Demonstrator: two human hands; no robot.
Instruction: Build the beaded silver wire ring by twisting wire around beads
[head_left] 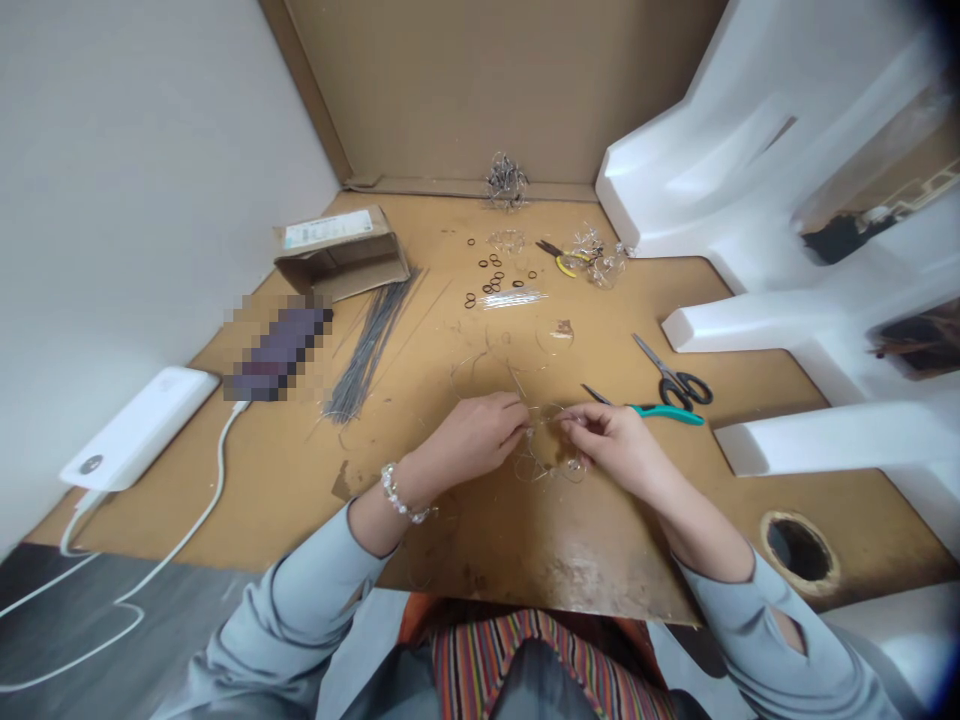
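Observation:
Both my hands are over the near middle of the table, closed on a piece of thin, looped silvery wire (pixel 536 460). My left hand (pixel 484 430), with a beaded bracelet (pixel 397 495) at its wrist, pinches the wire from the left. From the right, my right hand (pixel 611 440) pinches the same wire between thumb and fingers. Several loops of it hang between and below the fingertips. Just beyond my right hand lie teal-handled pliers (pixel 670 413), partly hidden by it. Loose curved wires (pixel 480 370) lie on the table ahead of my left hand.
Black-handled scissors (pixel 679 385) lie at right, beside white foam packing (pixel 810 440). A grey wire bundle (pixel 375 350), open cardboard box (pixel 341 255), phone (pixel 281 350) and white power bank (pixel 139 425) are left. Farther back are dark rings (pixel 495 280), yellow-handled pliers (pixel 566 262) and wire tangles (pixel 507 182).

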